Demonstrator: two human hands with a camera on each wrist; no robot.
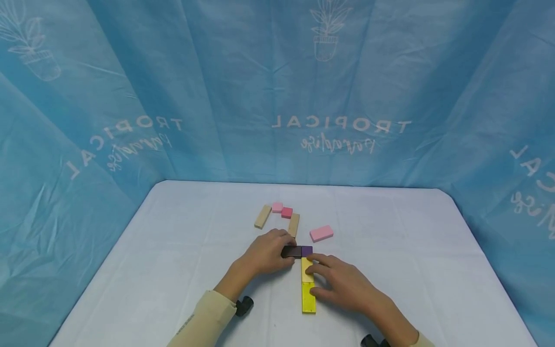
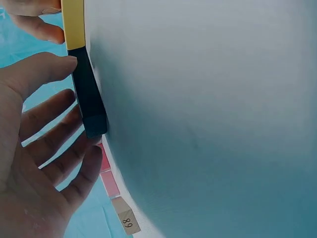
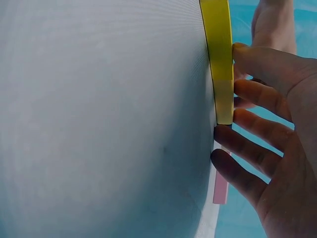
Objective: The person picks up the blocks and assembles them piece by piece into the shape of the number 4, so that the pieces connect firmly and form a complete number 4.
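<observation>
A black block (image 1: 293, 251) lies crosswise on the table, its right end against a small purple block (image 1: 307, 251). My left hand (image 1: 270, 253) holds the black block, with the thumb on its near side and fingers on its far side. Running toward me from the purple block are a pale yellow block (image 1: 306, 271) and a bright yellow block (image 1: 309, 299), end to end. My right hand (image 1: 344, 282) touches the right side of this yellow row, fingers spread and fairly straight. In the right wrist view, its thumb is by the bright yellow block (image 3: 218, 44).
Beyond my left hand stand two wooden blocks (image 1: 262, 217), with a light pink block (image 1: 277, 207) and a red-pink block (image 1: 287, 212) between them. Another pink block (image 1: 322, 233) lies apart on the right. A blue printed curtain (image 1: 277, 96) surrounds the white table (image 1: 390, 231).
</observation>
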